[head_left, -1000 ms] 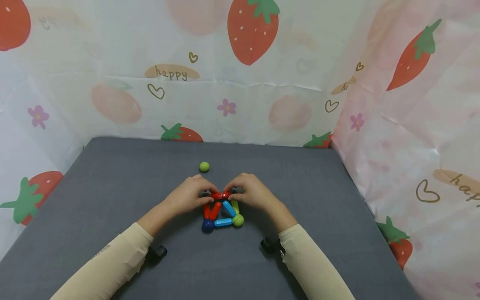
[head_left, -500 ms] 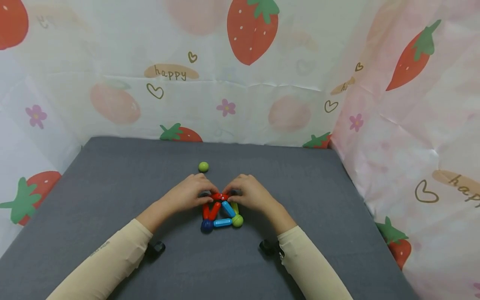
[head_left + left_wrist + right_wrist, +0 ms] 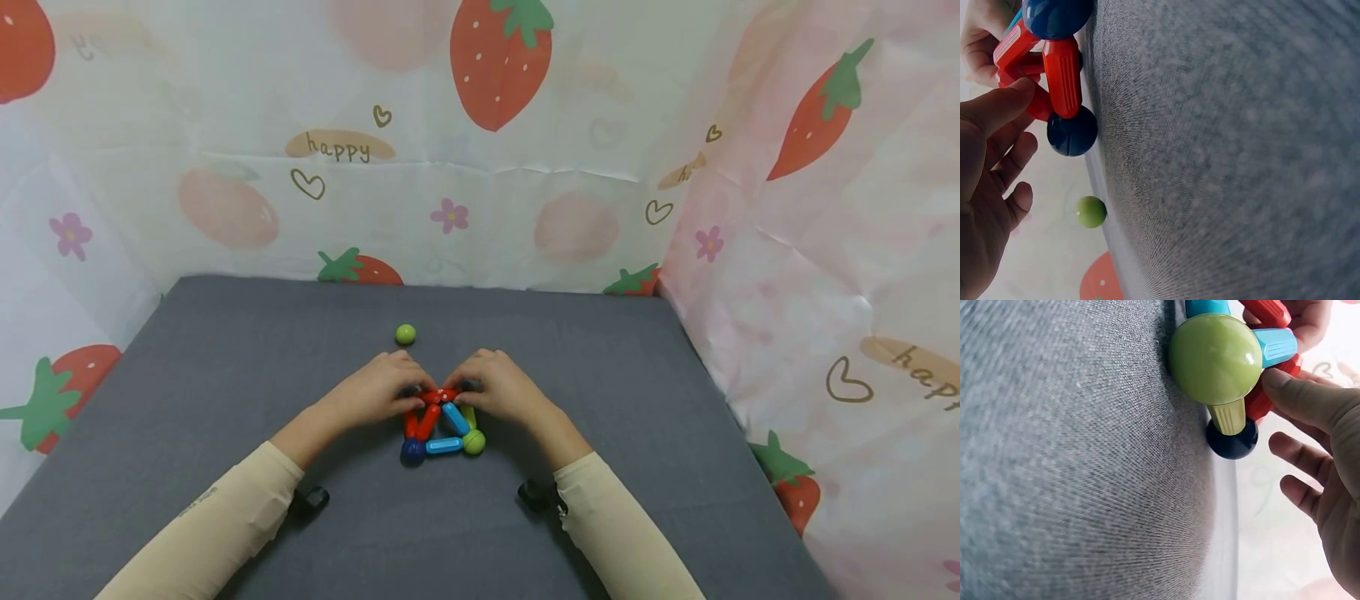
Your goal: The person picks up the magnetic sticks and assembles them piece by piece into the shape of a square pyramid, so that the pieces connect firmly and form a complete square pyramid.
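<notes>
On the grey table stands a frame of toy rods and balls, a magnetic-looking building set. Its near corners are a dark blue ball (image 3: 412, 451) and a green ball (image 3: 473, 442), joined by a light blue rod (image 3: 445, 446). Red rods (image 3: 428, 422) and another light blue rod (image 3: 455, 418) lean up to its top. My left hand (image 3: 382, 387) pinches a red rod (image 3: 1038, 103) up there, thumb in front. From the other side my right hand (image 3: 498, 385) pinches a red rod (image 3: 1260, 403) between thumb and fingers. Far dark blue balls (image 3: 1072, 131) show in the wrist views.
A loose green ball (image 3: 406, 334) lies on the table (image 3: 570, 350) beyond the hands. A strawberry-printed cloth (image 3: 495, 192) hangs behind the table's far edge and along its sides. Black wrist devices (image 3: 311, 502) show under both sleeves.
Hardly anything differs. Both hands keep hold of the red rods at the top, which appear very slightly lower in the head view. The head view itself has shifted a little.
</notes>
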`<state>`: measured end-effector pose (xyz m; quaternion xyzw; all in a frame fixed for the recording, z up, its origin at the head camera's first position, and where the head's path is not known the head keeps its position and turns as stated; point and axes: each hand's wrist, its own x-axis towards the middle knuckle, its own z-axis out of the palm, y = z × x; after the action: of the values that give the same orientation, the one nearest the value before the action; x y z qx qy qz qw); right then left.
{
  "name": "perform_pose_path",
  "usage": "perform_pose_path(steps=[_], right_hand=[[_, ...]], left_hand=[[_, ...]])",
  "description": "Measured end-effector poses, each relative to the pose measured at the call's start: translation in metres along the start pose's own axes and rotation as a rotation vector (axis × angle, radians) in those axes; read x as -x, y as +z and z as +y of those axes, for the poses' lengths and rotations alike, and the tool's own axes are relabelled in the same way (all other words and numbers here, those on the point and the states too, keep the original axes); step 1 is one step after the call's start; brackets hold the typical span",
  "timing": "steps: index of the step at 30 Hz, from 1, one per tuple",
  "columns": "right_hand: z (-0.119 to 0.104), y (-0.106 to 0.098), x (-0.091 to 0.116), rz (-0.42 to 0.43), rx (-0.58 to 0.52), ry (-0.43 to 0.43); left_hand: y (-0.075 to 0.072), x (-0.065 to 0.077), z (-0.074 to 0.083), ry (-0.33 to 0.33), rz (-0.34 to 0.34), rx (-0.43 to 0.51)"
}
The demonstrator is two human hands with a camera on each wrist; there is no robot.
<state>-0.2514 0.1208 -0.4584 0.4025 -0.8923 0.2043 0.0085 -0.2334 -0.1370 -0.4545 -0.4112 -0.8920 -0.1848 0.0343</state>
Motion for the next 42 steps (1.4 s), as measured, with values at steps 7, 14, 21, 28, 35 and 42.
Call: perform_pose_path(steps=[7,14,21,28,35,42], right_hand=[[0.0,-0.001,0.0,0.017,0.004,-0.023],[-0.001,0.0,0.0,0.011,0.025,-0.026],[-0.001,0.001,0.0,0.013,0.027,-0.019],[-0.001,0.004,0.003,0.014,0.048,-0.008],[-0.004,0.001,0.008,0.023,0.067,0.015],[-0.008,-0.009,0.019,0.058,-0.018,0.07]], left_hand=[[0.001,0.0,-0.002,0.008,0.007,-0.011],[0.001,0.0,-0.003,0.01,0.008,-0.028],[0.001,0.0,-0.002,0.018,0.007,-0.031],[0.005,0.0,-0.004,0.023,0.018,-0.038],[0.006,-0.001,-0.003,0.0,0.004,-0.006],[0.005,-0.001,-0.004,-0.029,-0.01,0.009]])
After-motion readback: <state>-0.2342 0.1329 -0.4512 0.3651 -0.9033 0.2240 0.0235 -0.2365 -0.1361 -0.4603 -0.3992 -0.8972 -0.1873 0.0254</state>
